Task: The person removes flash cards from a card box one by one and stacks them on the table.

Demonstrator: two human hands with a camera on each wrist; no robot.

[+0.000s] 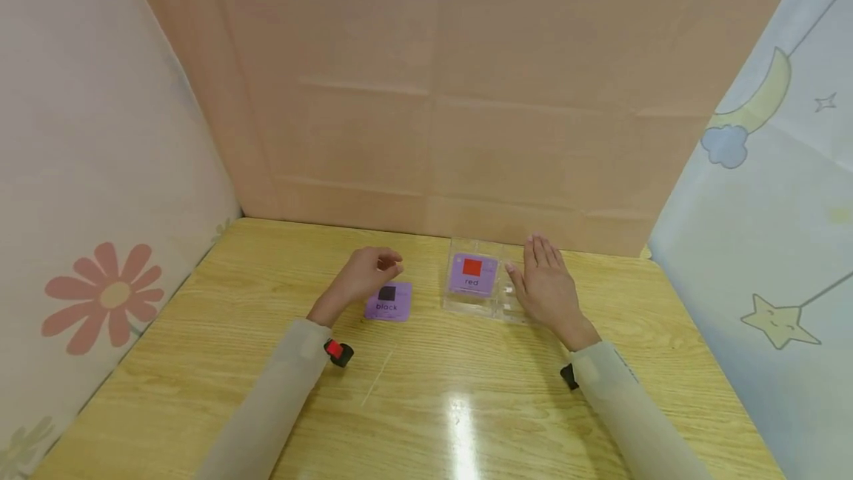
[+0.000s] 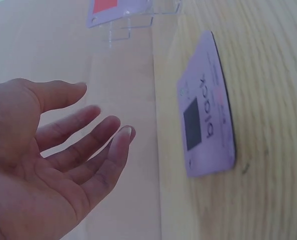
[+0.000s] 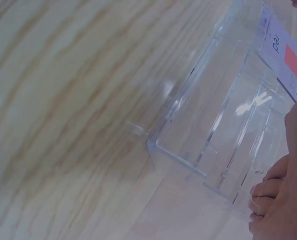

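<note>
My left hand (image 1: 363,272) hovers beside a purple card (image 1: 393,310) labelled "black", which bears a black square. Its fingers are loosely bent with nothing between them, as the left wrist view shows, and the card (image 2: 214,135) lies flat on the table apart from them. A second purple card (image 1: 474,284), marked "red" with a red square, sits in a clear plastic stepped stand (image 1: 469,308). Over the stand's right part lies my right hand (image 1: 549,291), its fingers straight and pointing away. In the right wrist view its fingertips (image 3: 268,190) are at the stand's far side.
The wood-grain table (image 1: 413,406) ends at a tan backdrop (image 1: 433,132). Patterned cloth walls close in the left (image 1: 133,169) and right (image 1: 760,228). A thin pale strip (image 1: 377,378) lies near my left sleeve.
</note>
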